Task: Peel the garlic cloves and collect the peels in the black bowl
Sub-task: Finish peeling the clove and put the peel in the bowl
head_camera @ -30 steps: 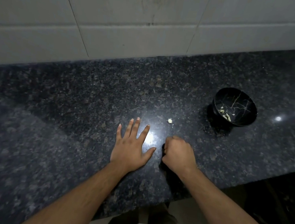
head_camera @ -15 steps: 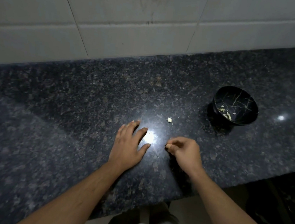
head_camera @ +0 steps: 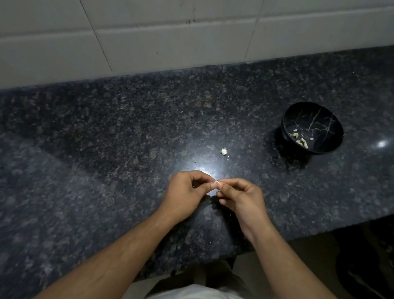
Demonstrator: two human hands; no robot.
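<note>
Garlic clove (head_camera: 217, 185), small and pale, was pinched between the curled fingers of the left hand (head_camera: 187, 192) and right hand (head_camera: 240, 199); the black bowl (head_camera: 327, 120) with pale peels (head_camera: 300, 139) sat at two o'clock on the surface (head_camera: 94, 137).

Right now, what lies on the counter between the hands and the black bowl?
Head view: bare granite counter between the hands and black bowl; one pale garlic bit lies just left of that line.

The hands meet above the near middle of the desk (head_camera: 91, 162), left hand (head_camera: 184, 194) beside right hand (head_camera: 242, 202), a clove (head_camera: 216, 185) between their fingers (head_camera: 230, 183). Just behind them a scrap (head_camera: 224, 151) lies on the desk. The bowl (head_camera: 288, 132) stands far right, peels (head_camera: 301, 140) in it. A wall (head_camera: 156, 21) rises behind the desk.
</note>
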